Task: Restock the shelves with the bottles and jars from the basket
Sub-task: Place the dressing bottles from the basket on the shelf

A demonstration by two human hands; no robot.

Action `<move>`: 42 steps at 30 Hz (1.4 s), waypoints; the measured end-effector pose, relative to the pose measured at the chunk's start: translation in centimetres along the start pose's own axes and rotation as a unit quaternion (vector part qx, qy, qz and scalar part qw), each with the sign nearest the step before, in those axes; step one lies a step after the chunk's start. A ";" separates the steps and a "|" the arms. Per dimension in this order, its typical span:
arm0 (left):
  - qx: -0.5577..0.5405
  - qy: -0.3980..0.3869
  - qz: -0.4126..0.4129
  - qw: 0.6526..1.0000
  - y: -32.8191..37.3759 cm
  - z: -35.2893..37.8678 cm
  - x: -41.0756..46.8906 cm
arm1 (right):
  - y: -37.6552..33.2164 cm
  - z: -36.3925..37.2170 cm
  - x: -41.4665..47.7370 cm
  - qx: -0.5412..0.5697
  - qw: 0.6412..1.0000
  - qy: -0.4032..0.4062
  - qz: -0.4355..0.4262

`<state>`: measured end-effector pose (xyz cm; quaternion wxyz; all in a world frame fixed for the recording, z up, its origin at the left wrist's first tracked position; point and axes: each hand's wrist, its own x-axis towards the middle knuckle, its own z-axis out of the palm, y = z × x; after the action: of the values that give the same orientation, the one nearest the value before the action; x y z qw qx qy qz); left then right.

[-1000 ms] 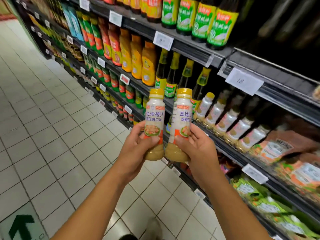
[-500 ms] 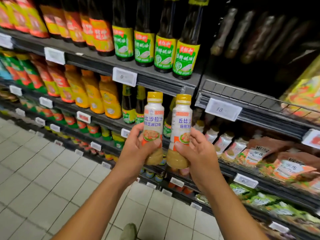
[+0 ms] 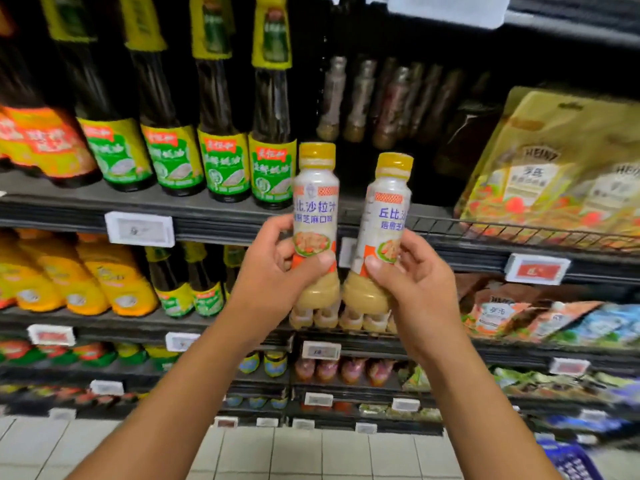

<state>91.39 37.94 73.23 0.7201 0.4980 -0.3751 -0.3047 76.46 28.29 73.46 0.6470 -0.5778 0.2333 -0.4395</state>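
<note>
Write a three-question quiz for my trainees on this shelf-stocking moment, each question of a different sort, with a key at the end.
1. True or false: the left hand and the right hand each grip one yellow-capped dressing bottle, the left bottle and the right bottle.
2. Multiple choice: what stands on the shelf just left of the left bottle's cap? A. dark bottles with green labels B. tin cans C. egg cartons
3. Fill in: the Heinz pouches are to the ___ of the two held bottles.
Key: 1 true; 2 A; 3 right.
</note>
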 end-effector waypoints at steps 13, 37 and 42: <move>0.084 0.012 0.090 0.992 4.4 4.9 11.3 | -6.4 -3.2 11.5 -0.058 0.996 -0.016 -0.065; 0.286 -0.003 0.009 0.958 0.2 2.7 15.3 | -3.8 -3.3 16.6 -0.346 0.938 -0.031 -0.007; 0.388 -0.011 -0.044 0.921 0.6 2.3 15.3 | -4.6 -4.2 16.4 -0.478 0.875 -0.052 0.057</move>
<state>97.61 24.56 77.97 0.4524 0.7510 -0.4491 -0.1724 79.99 12.48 80.28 0.3275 -0.8243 0.4133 -0.2063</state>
